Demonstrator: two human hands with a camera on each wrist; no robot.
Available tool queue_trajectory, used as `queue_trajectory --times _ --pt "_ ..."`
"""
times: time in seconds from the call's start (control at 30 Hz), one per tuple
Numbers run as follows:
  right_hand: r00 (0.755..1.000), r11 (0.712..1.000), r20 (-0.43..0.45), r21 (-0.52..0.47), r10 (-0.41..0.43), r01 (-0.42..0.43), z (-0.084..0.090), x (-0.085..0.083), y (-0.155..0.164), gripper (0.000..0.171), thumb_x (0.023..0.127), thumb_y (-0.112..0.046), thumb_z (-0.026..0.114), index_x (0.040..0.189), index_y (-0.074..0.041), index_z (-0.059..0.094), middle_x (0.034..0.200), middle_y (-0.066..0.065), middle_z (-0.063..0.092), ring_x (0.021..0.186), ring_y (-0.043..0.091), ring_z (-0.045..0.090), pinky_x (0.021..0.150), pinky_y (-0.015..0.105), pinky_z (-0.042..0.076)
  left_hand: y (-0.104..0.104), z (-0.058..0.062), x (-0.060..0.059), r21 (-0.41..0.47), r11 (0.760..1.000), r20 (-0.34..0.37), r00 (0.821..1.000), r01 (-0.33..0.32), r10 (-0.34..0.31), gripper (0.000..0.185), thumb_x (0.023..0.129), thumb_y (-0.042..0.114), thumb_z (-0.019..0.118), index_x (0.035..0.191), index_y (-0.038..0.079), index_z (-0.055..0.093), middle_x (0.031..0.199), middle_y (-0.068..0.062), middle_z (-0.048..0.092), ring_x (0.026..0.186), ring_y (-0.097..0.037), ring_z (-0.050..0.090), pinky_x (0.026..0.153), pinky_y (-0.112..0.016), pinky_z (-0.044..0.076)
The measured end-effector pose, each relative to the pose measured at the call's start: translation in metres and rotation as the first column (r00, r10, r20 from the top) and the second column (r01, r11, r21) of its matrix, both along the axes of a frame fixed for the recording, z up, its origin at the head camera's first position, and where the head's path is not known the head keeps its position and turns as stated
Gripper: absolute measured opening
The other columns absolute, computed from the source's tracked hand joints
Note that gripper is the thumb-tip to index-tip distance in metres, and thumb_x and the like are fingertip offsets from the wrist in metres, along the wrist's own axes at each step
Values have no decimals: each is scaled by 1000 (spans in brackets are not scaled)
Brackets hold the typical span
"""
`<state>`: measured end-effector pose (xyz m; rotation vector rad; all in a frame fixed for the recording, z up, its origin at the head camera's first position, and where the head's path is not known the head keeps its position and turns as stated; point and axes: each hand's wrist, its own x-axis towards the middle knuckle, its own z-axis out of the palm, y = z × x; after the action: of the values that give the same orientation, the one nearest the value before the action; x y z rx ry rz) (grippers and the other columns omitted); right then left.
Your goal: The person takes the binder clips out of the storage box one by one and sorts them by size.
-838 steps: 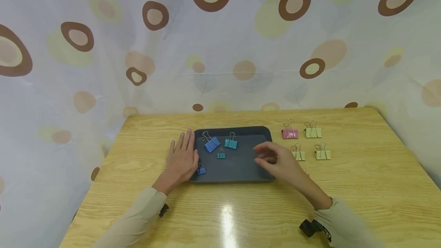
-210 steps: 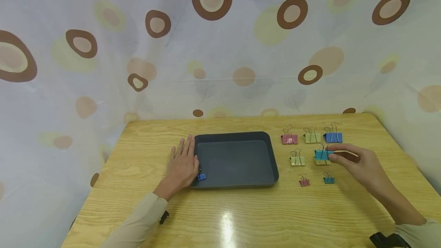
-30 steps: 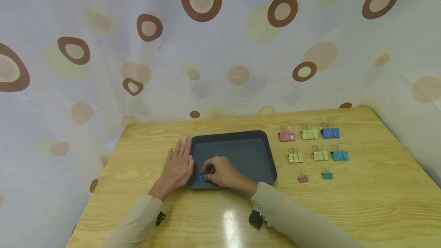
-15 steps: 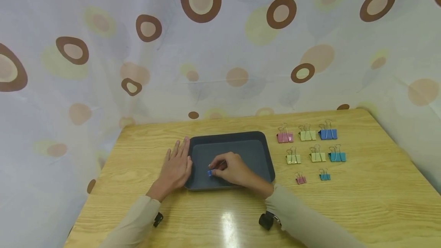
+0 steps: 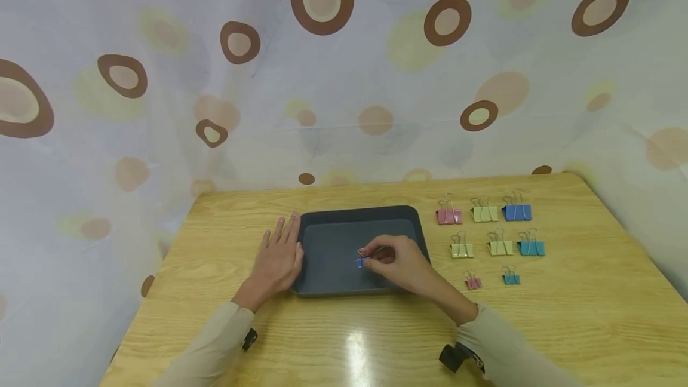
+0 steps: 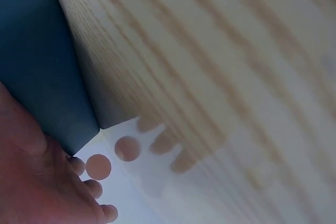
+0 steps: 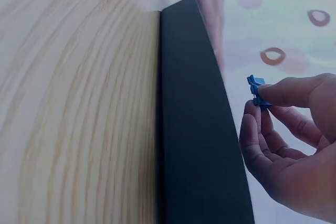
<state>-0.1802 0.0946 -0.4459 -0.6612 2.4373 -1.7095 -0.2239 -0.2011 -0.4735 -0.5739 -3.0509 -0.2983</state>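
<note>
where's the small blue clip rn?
Head view: the small blue clip is pinched in the right hand, above the dark tray, right of centre.

1. both arms wear long sleeves of plain beige fabric, ending at the wrists.
2. left hand (image 5: 279, 258) and right hand (image 5: 404, 264) are bare: no gloves, no rings seen.
3. a small black device sits strapped at the underside of each wrist, partly hidden by the cuff.
</note>
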Motion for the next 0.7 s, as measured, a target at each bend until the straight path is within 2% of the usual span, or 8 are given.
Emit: queue_trajectory --times 0.13,0.3,0.53,0.7 --pt "1000 1000 12 -24 -8 8 4 5 18 10 94 -3 72 104 0 74 109 14 74 93 26 73 78 28 60 0 2 -1 -29 1000 -6 1000 -1 1 60 111 22 30 164 0 12 170 -13 16 156 -39 14 121 -63 16" --pt "999 999 14 -34 -40 40 8 14 42 10 95 -3 72 104 0 74 110 15 74 93 27 73 78 27 59 1 2 -3 -17 1000 -11 1000 12 -12 61 110 22 30 164 0 12 170 -15 17 155 -40 15 120 -64 15" --pt "995 995 48 -44 -92 94 8 28 72 14 94 -3 73 107 2 74 107 15 74 94 21 74 79 25 59 5 3 -3 -34 999 10 1000 11 -10 61 110 22 30 164 0 12 170 -14 17 156 -39 14 121 -63 14" --pt "991 991 -38 -29 -130 129 5 36 91 14 92 3 73 106 1 74 104 13 74 90 9 72 78 25 59 2 5 0 -55 999 14 1000 -3 4 61 111 21 31 164 0 11 170 -14 15 156 -38 14 121 -62 16"
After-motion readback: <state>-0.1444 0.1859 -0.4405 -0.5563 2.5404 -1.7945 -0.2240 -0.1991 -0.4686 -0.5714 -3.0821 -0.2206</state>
